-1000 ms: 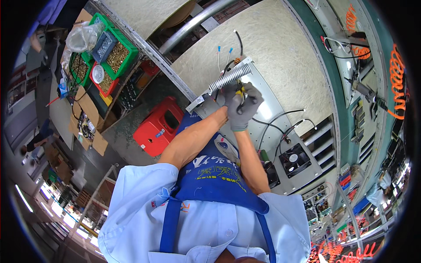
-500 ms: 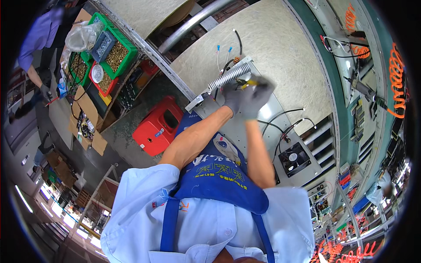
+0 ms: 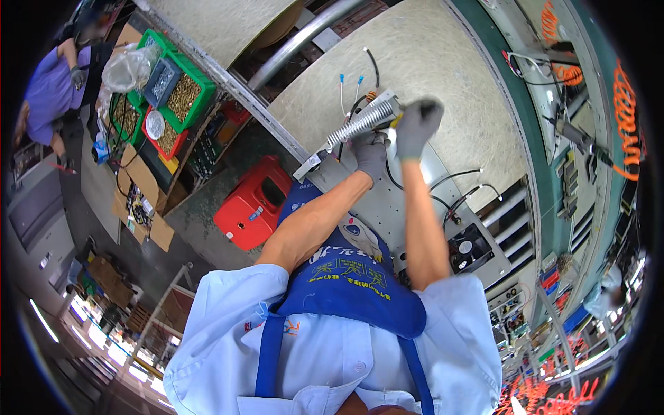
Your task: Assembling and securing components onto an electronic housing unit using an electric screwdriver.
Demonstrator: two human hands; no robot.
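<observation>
My left hand (image 3: pixel 371 155), in a grey glove, is closed just beside the silver coil (image 3: pixel 360 123) on its metal bracket. Whatever its fingers pinch is too small or hidden to name. My right hand (image 3: pixel 419 128), also gloved, is curled at the coil's right end. A bit of a yellow-handled tool (image 3: pixel 395 121) shows at its fingers, though the tool's kind is hidden. Beneath both hands lies a grey metal panel (image 3: pixel 436 166), and a black fan (image 3: pixel 469 247) is fitted at its near right part. Wires with blue terminals (image 3: pixel 342 80) stick out behind the coil.
On the left, green bins (image 3: pixel 181 97) and a red bin (image 3: pixel 164 144) hold small brass-coloured parts. A red plastic stool (image 3: pixel 253 202) stands on the floor below. Black cables (image 3: pixel 453 181) lie over the panel's right side. At far left, another person (image 3: pixel 59 90) wears purple.
My right hand has moved right and up, away from the left, with the yellow-handled tool at its fingers. My left hand stays by the coil. The panel has shifted slightly.
</observation>
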